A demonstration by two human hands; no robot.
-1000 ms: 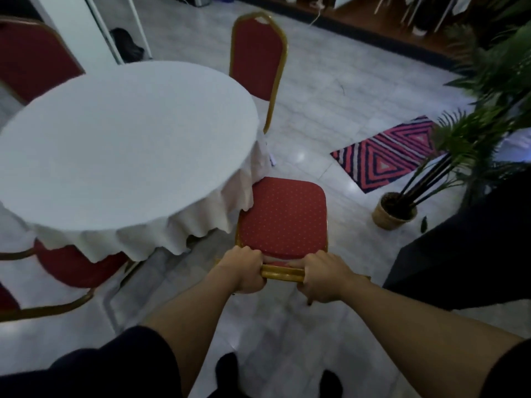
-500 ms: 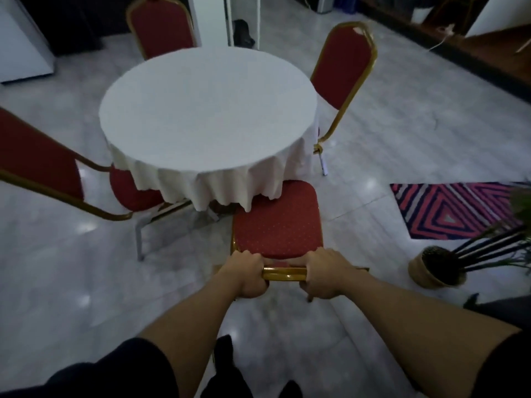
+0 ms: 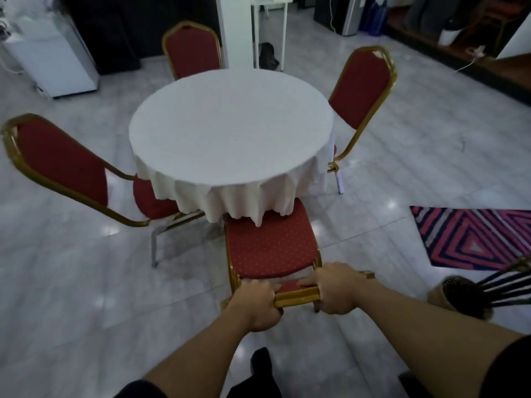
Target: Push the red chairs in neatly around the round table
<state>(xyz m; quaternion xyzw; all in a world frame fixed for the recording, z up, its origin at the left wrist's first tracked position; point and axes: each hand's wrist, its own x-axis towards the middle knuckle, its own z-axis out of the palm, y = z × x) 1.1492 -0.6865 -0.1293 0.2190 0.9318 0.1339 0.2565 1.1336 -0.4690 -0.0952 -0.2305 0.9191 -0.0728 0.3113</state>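
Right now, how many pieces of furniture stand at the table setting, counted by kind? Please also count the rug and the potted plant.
Red chairs: 4, near one held by left hand and right hand at, left, far, right
Round table: 1
Rug: 1
Potted plant: 1
Total: 7

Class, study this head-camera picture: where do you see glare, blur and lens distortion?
Head view: dim overall; bright glare spots on the glossy floor; the left chair looks stretched and bowed by the wide-angle lens; the tablecloth is soft, its weave unreadable; both hands, left hand and right hand, are fairly sharp.
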